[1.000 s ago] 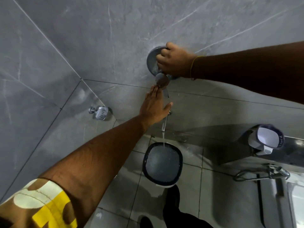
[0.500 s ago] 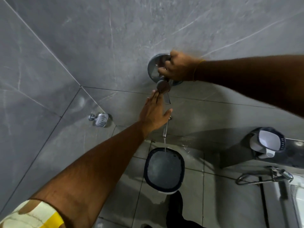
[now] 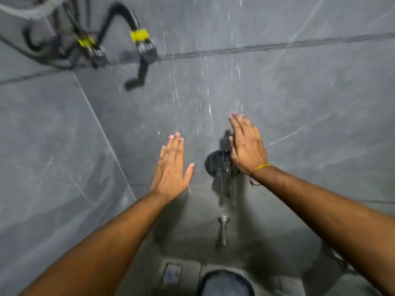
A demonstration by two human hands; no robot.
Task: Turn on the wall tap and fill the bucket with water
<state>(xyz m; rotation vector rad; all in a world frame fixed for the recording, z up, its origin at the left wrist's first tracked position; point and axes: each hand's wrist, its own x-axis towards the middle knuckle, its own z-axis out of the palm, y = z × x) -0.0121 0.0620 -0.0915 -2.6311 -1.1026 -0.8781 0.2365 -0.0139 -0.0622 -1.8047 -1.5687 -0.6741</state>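
currently: water falling from overhead, not the spout

left hand [image 3: 171,169] flat, fingers spread, holding nothing. right hand [image 3: 248,148] likewise released, just above the tap knob [image 3: 218,165]. spout [image 3: 223,229] runs dry; bucket [image 3: 226,283] sits below. risk: bucket stays unfilled while the overhead spray runs.

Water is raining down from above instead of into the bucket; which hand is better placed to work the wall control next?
Right. The right hand is open beside the round wall control; the left hand is open farther off on the tile.
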